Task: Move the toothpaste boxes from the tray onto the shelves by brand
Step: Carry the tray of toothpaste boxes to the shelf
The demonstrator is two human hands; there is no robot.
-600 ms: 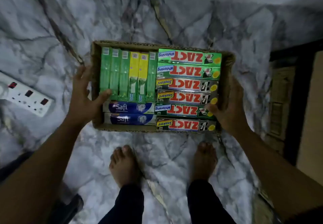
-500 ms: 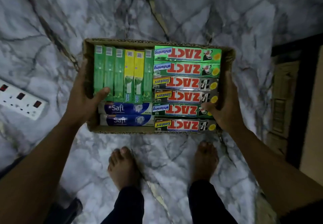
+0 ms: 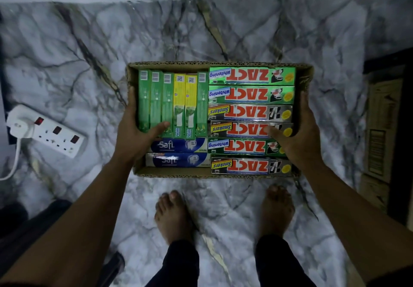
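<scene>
You still carry the cardboard tray point(image 3: 306, 78) above the marble floor point(image 3: 67, 63), fingers point(image 3: 132, 101) curled round its side walls: left hand point(image 3: 134, 136) on the left, right hand point(image 3: 301, 139) on the right. Both thumbs have slid further in, the left across the green boxes point(image 3: 156, 98), the right onto a Zact box point(image 3: 245, 129). Safi boxes point(image 3: 178, 145) lie near left. The power strip point(image 3: 51, 134) now shows less far left.

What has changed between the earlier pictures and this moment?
Nothing was taken hold of or let go. The left hand and the right hand still grip the sides of the tray, with their thumbs on the toothpaste boxes, which keep the same arrangement. Only the camera view shifts slightly, so the tray and the power strip sit a little differently in the picture.
</scene>
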